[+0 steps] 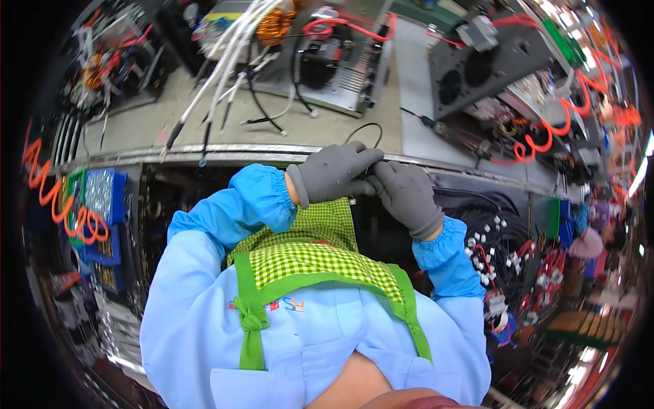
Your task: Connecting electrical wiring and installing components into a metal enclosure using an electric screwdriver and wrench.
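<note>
Both my hands wear grey gloves and meet just in front of the workbench's near edge. My left hand (334, 172) has its fingers closed at a thin black cable (379, 131), which loops up above the gloves. My right hand (410, 196) is pressed against the left fingertips, its fingers curled around the same cable. The cable's ends are hidden by the gloves. Beyond the hands, an open metal chassis (351, 88) lies on the workbench (272, 140). White wires (221, 82) with dark ends hang from its parts toward me.
A power screwdriver (458, 138) with a red coiled cord (569, 109) lies right on the bench. A grey housing (477, 71) stands behind it. Blue bins (105, 198) sit at left. Black cables with white connectors (492, 235) hang at right, where another person (589, 242) shows.
</note>
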